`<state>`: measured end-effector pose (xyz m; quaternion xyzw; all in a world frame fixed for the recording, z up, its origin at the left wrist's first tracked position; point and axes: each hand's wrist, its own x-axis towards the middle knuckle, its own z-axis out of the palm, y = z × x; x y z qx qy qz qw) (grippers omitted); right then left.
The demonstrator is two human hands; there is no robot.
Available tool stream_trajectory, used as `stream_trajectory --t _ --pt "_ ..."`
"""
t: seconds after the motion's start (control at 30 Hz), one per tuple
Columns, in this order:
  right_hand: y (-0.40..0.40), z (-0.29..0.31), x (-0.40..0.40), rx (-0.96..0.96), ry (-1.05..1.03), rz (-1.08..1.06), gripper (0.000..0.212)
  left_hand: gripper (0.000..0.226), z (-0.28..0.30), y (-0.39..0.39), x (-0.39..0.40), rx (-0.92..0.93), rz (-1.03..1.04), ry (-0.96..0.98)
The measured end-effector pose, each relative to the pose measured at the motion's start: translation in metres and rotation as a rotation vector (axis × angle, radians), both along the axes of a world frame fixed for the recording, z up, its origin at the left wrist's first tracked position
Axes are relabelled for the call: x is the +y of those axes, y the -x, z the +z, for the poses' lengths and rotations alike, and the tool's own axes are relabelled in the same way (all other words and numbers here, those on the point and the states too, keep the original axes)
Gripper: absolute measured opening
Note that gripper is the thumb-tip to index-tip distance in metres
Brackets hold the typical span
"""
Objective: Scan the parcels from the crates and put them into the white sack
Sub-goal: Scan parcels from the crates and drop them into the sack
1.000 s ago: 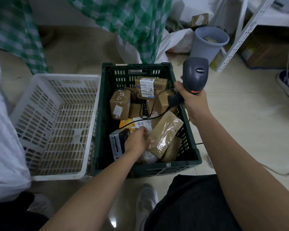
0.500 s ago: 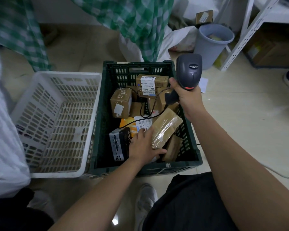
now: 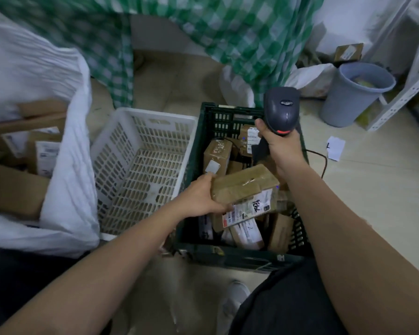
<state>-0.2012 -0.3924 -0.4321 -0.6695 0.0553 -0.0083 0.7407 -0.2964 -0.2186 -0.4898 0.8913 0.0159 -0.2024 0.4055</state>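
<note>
My left hand (image 3: pixel 201 197) grips the left end of a brown taped parcel (image 3: pixel 244 187) and holds it above the dark green crate (image 3: pixel 228 256). Its white label faces up and toward me. My right hand (image 3: pixel 282 147) holds a dark grey barcode scanner (image 3: pixel 281 110) by the handle, just above and behind the parcel. Several more brown parcels (image 3: pixel 217 154) lie in the green crate. The white sack (image 3: pixel 65 180) stands open at the left, with cardboard parcels (image 3: pixel 12 189) inside it.
A white slatted crate (image 3: pixel 143 165) sits between the sack and the green crate. The scanner's black cable (image 3: pixel 323 160) trails over the green crate's right side. A grey bin (image 3: pixel 356 93), a white shelf frame (image 3: pixel 402 90) and green checked cloth (image 3: pixel 240 37) stand behind.
My left hand has lifted the brown parcel out of the green crate and turned its label upward. The view has swung left, bringing the white sack into sight. The scanner stays over the crate.
</note>
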Motion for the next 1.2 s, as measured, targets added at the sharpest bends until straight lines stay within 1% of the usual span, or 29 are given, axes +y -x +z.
stream_trajectory --t 0.1,0.17,0.27,0.37,0.43,0.53,0.63,0.7,0.77,0.8,0.83,0.93,1.0,1.1,1.2 --pt "-0.004 0.008 0.031 0.000 0.030 0.075 0.022 0.083 0.030 0.007 0.045 0.001 0.038 0.006" --pt "-0.007 0.012 0.052 -0.020 0.011 0.117 0.026 0.081 0.050 0.013 0.075 0.009 0.037 -0.024" --pt "-0.003 0.018 0.086 -0.061 0.041 0.173 0.041 0.080 0.077 0.023 0.120 0.015 0.051 -0.069" --pt "0.004 0.019 0.116 -0.109 0.104 0.279 0.042 0.074 0.094 0.034 0.162 -0.010 0.178 -0.055" --pt "0.008 0.019 0.135 -0.101 0.152 0.320 0.043 0.073 0.097 0.039 0.186 -0.046 0.327 0.008" --pt "0.010 0.020 0.161 -0.077 0.174 0.362 0.049 0.071 0.095 0.045 0.212 -0.090 0.571 0.182" --pt "0.015 0.022 0.180 -0.029 0.187 0.433 0.038 0.076 0.091 0.044 0.230 -0.116 0.734 0.381" --pt "0.020 0.022 0.191 0.012 0.167 0.461 0.025 0.091 0.089 0.042 0.238 -0.126 0.787 0.467" --pt "0.025 0.023 0.201 0.002 0.143 0.454 0.012 0.104 0.087 0.040 0.243 -0.125 0.804 0.539" --pt "0.027 0.023 0.207 -0.001 0.132 0.445 0.013 0.104 0.085 0.040 0.244 -0.119 0.806 0.583" --pt "0.030 0.024 0.212 0.006 0.114 0.439 0.014 0.098 0.082 0.040 0.243 -0.107 0.805 0.632" --pt "0.036 0.022 0.226 0.041 0.059 0.432 0.018 0.060 0.079 0.037 0.234 -0.099 0.772 0.749" --pt "0.040 0.022 0.233 0.046 -0.005 0.418 0.019 0.051 0.080 0.033 0.233 -0.119 0.753 0.750" --pt "0.041 0.021 0.240 0.046 -0.025 0.402 0.024 0.055 0.086 0.033 0.241 -0.134 0.740 0.767" --pt "0.043 0.016 0.248 0.041 -0.044 0.419 0.026 0.076 0.086 0.036 0.247 -0.131 0.695 0.780"
